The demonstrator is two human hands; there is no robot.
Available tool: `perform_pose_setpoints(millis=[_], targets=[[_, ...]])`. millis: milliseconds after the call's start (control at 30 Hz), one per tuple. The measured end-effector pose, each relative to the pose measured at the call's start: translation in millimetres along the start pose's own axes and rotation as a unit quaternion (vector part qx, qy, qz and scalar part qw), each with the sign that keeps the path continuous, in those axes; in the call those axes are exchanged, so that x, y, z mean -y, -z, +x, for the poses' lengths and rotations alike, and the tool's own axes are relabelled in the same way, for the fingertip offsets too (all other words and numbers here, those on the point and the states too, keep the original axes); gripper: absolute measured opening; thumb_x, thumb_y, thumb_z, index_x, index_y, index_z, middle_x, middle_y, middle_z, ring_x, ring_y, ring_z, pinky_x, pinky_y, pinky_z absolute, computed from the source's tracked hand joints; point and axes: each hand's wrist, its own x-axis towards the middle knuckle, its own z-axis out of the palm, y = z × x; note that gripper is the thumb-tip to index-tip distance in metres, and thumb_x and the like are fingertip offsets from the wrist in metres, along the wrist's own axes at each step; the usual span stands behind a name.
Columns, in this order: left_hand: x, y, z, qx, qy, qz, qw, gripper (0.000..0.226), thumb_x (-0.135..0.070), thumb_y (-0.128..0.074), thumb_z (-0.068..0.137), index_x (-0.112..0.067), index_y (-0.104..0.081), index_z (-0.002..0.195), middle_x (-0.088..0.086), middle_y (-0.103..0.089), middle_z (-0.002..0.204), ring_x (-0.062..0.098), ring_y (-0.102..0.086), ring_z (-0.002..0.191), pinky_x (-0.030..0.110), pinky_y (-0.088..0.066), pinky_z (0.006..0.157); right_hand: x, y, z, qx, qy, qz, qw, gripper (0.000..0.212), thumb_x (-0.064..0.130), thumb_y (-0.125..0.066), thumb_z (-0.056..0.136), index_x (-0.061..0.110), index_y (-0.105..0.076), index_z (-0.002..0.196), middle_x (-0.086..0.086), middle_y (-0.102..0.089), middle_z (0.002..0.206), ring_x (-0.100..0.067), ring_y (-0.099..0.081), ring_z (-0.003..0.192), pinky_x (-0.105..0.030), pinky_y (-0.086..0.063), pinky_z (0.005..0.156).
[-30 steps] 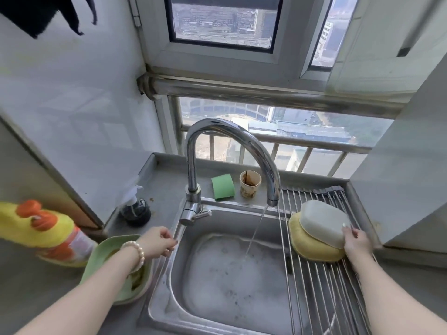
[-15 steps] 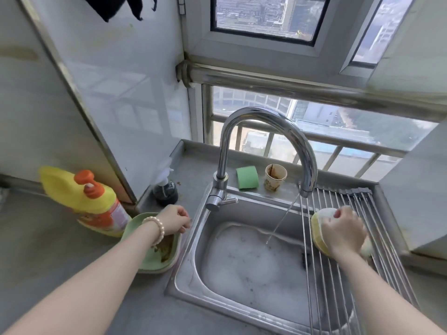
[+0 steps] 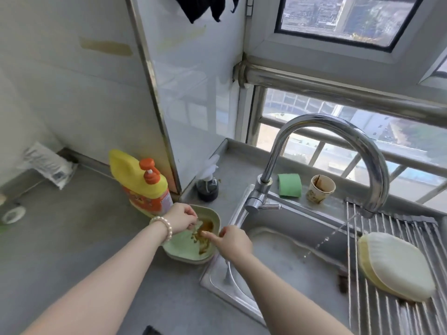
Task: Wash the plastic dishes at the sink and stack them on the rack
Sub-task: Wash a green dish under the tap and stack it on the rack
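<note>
Right of the sink (image 3: 278, 259), two washed dishes (image 3: 396, 264) are stacked on the rack (image 3: 387, 317). Left of it, the green dish (image 3: 186, 247) is still dirty; the left hand (image 3: 180, 217) seems to pinch its rim, and the right hand (image 3: 232, 240) reaches in with one finger extended, holding nothing.

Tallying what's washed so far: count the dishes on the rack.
2: a white dish lies upside down on a yellow dish, stacked at the rack beside the sink. More could be nested underneath, hidden.
</note>
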Motion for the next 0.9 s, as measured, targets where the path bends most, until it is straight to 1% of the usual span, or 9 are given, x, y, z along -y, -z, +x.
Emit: perform_pose_setpoints(millis=[133,367,433,500,600,667,733,800,900], targets=[[10,11,-5,-0.015,0.007,-0.005,1.000,0.013,-0.004,-0.061,0.088,-0.012,-0.059,0.078,0.004,-0.065,0.078,0.012,-0.061,0.068,0.014,-0.043,0.054,10,-12,10,-0.004,-0.015,0.009,1.000,0.014,0.021,-0.049,0.086,0.013,-0.056,0.078,-0.009,-0.068,0.088,-0.027,-0.067,0.082,-0.035,-0.057,0.071],[12,12,-6,-0.117,-0.072,0.010,0.990,0.015,-0.013,-0.064,0.088,-0.021,-0.060,0.076,-0.001,-0.065,0.083,0.020,-0.061,0.086,0.028,-0.047,0.074,8,19,4,-0.003,0.025,0.023,0.999,0.022,0.014,-0.039,0.085,0.007,-0.058,0.076,-0.017,-0.069,0.081,-0.033,-0.069,0.073,-0.038,-0.058,0.068],[8,7,-4,-0.141,-0.115,0.082,0.980,0.005,-0.023,-0.065,0.088,-0.024,-0.062,0.091,-0.004,-0.059,0.099,0.015,-0.051,0.101,0.031,-0.044,0.087,-4,39,-2,-0.023,0.041,0.034,0.998,0.023,0.011,-0.039,0.088,0.009,-0.056,0.072,-0.016,-0.069,0.082,-0.030,-0.066,0.069,-0.032,-0.054,0.063],[1,-2,-2,-0.103,-0.137,0.133,0.976,0.028,-0.034,-0.064,0.088,-0.026,-0.059,0.114,-0.006,-0.052,0.113,0.014,-0.044,0.112,0.035,-0.040,0.100,-22,57,-8,-0.047,0.056,0.031,0.997,0.023,0.013,-0.041,0.092,0.011,-0.055,0.073,-0.014,-0.067,0.084,-0.028,-0.057,0.074,-0.031,-0.045,0.065],[-17,-25,-5,0.044,-0.089,0.053,0.994,0.026,-0.037,-0.056,0.094,-0.020,-0.059,0.113,0.002,-0.064,0.109,0.016,-0.058,0.099,0.034,-0.051,0.088,-48,79,-17,-0.099,0.068,0.101,0.988,0.022,0.015,-0.050,0.095,0.007,-0.069,0.089,-0.008,-0.069,0.085,-0.025,-0.060,0.082,-0.030,-0.046,0.071],[-29,-43,-9,0.139,-0.014,-0.085,0.987,0.027,-0.033,-0.050,0.098,-0.012,-0.063,0.108,0.019,-0.069,0.106,0.025,-0.064,0.088,0.044,-0.053,0.085,-62,89,-26,-0.139,0.076,0.126,0.979,0.021,0.018,-0.054,0.095,0.012,-0.073,0.099,-0.001,-0.070,0.087,-0.019,-0.061,0.085,-0.026,-0.043,0.073],[-36,-58,-13,0.201,0.053,-0.205,0.957,0.027,-0.030,-0.047,0.100,-0.011,-0.063,0.111,0.021,-0.070,0.102,0.030,-0.066,0.080,0.045,-0.055,0.074,-73,89,-35,-0.180,0.080,0.027,0.980,0.027,0.023,-0.053,0.096,0.014,-0.067,0.118,-0.004,-0.069,0.107,-0.023,-0.062,0.102,-0.028,-0.045,0.085],[-44,-76,-14,0.219,0.058,-0.193,0.955,0.028,-0.031,-0.044,0.101,-0.011,-0.060,0.114,0.014,-0.069,0.088,0.024,-0.065,0.065,0.035,-0.057,0.055,-89,80,-45,-0.230,0.065,-0.162,0.958,0.048,0.029,-0.061,0.090,0.006,-0.056,0.132,-0.013,-0.057,0.132,-0.031,-0.054,0.123,-0.041,-0.043,0.102],[-55,-101,-17,0.208,0.034,-0.201,0.957,0.025,-0.030,-0.039,0.103,-0.014,-0.057,0.111,0.011,-0.066,0.087,0.021,-0.064,0.060,0.031,-0.055,0.047,-105,56,-72,-0.187,0.128,-0.257,0.940,0.049,0.045,-0.046,0.090,0.008,-0.068,0.116,-0.009,-0.065,0.122,-0.027,-0.062,0.113,-0.044,-0.050,0.094]])
